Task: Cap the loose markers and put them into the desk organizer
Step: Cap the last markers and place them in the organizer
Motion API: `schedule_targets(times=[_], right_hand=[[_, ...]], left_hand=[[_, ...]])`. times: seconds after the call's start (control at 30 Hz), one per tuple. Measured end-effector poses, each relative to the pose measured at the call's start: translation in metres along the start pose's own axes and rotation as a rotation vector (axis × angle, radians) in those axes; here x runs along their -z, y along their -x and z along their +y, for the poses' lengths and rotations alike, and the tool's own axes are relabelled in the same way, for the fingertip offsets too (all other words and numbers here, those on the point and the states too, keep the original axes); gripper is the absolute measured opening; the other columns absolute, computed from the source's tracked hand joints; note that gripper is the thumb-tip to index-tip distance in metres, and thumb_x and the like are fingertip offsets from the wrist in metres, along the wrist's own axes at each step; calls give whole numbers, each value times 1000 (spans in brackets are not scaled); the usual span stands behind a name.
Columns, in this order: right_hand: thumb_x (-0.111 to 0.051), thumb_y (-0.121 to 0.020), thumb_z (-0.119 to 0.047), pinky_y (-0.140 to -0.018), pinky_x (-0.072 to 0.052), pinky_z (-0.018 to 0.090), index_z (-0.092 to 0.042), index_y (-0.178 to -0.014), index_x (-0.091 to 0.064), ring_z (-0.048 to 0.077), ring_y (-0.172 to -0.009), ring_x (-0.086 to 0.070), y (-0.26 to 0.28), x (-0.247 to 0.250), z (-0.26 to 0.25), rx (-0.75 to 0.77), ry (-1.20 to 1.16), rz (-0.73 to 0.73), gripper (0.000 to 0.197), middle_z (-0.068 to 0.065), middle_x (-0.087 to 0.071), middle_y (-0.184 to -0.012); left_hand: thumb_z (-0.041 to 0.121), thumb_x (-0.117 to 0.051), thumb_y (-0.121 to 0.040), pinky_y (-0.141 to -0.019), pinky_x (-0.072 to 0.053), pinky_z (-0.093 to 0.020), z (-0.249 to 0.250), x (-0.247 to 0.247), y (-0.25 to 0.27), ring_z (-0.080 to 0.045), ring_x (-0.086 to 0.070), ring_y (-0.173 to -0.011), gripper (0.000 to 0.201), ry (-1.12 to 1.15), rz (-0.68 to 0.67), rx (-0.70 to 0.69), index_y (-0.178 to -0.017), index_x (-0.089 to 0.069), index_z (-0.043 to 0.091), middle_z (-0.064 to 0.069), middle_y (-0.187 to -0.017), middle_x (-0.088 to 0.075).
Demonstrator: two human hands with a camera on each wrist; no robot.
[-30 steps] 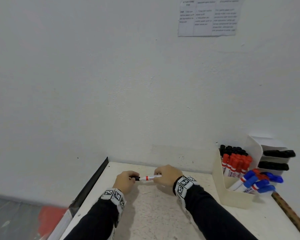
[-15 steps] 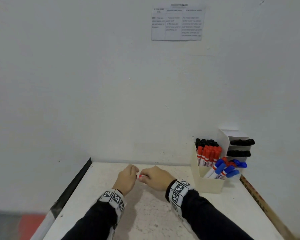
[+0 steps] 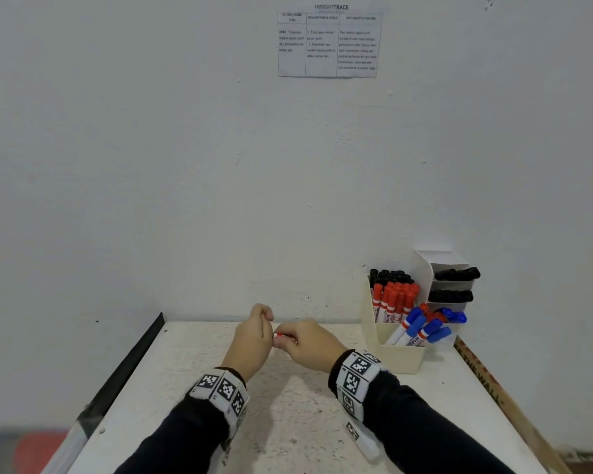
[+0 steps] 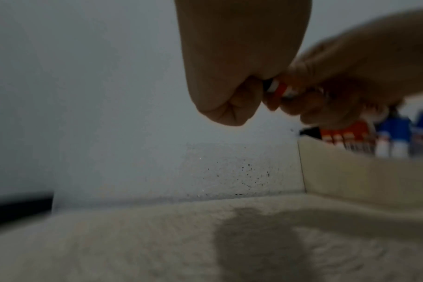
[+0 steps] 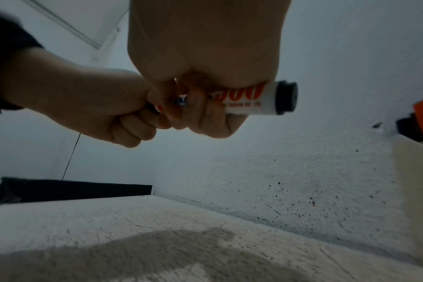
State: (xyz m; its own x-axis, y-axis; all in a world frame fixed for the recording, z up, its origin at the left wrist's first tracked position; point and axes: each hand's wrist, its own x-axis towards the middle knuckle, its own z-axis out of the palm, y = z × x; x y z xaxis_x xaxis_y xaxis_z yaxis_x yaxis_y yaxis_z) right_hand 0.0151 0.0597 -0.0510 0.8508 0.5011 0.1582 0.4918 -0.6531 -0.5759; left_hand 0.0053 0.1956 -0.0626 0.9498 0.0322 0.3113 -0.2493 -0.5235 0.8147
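Hands meet above the middle of the worktop (image 3: 298,422), well to the left of the desk organizer (image 3: 396,357). The right hand (image 3: 308,343) is curled round the white barrel of one red-banded marker (image 5: 249,101), whose black end plug sticks out past the heel of the palm in the right wrist view. The left hand (image 3: 254,336) is closed into a fist at the marker's other end, touching the right hand; what its fingers enclose is hidden, with only a dark sliver showing beside the red band in the left wrist view.

Each wrist carries one band of black-and-white square tags over a dark sleeve.

The worktop is white and speckled, with the hands' shadow lying on it, and its far edge butts against a white wall (image 3: 220,165) flecked with small dark spots low down, left of the organizer. A black strip (image 3: 131,367) runs along the worktop's left edge, far from the organizer, and a brown printed strip (image 3: 486,384) runs just right of it.

The cream organizer stands at the worktop's far right corner against the wall. It holds a row of black-capped markers at the back, a cluster of red-capped ones in front of them, about four blue-capped ones leaning in the lower front bay, and two black markers lying in side slots on its right; exact counts of the red and black rows cannot be told.

One printed sheet (image 3: 327,44) hangs on the wall high above the organizer.
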Motion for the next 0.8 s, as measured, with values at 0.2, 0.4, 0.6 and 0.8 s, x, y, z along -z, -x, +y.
schedule_targets(times=[0.2,0.4,0.6,0.8], right_hand=[[-42,-98,-24,-62,-36,26,-25,-76,-49,5,-62,-44,8,12,4,-29,-76,-39,24,-10,-47,-68],[-41,-98,-27,-66,-48,27,-16,-99,-53,17,-70,-56,10,64,22,-140,29,227,17,5,-63,-84],[-55,-93,-19,-56,-35,9,-10,-106,-53,9,-71,-47,15,160,27,-129,-73,742,16,-3,-53,-87],[-45,-94,-6,-67,-50,34,-17,-128,-29,27,-69,-61,8,199,48,-179,-46,701,40,11,-56,-87]], left_hand=[[14,-28,-100,-49,-30,-22,15,-12,-5,-13,-39,-50,15,40,-18,-22,-97,-42,20,1,-56,-44],[37,-22,-101,-54,-39,-25,50,-56,-11,-17,-49,-61,25,377,41,139,-124,-28,27,-3,-83,-53],[18,-45,-93,-95,-42,-34,70,-121,-14,-20,-49,-107,42,-43,-384,-23,-134,-36,17,-7,-121,-47],[31,-49,-91,-111,-16,-47,97,-164,-17,-22,-10,-141,69,-429,-594,-314,-148,-9,32,5,-155,-6]])
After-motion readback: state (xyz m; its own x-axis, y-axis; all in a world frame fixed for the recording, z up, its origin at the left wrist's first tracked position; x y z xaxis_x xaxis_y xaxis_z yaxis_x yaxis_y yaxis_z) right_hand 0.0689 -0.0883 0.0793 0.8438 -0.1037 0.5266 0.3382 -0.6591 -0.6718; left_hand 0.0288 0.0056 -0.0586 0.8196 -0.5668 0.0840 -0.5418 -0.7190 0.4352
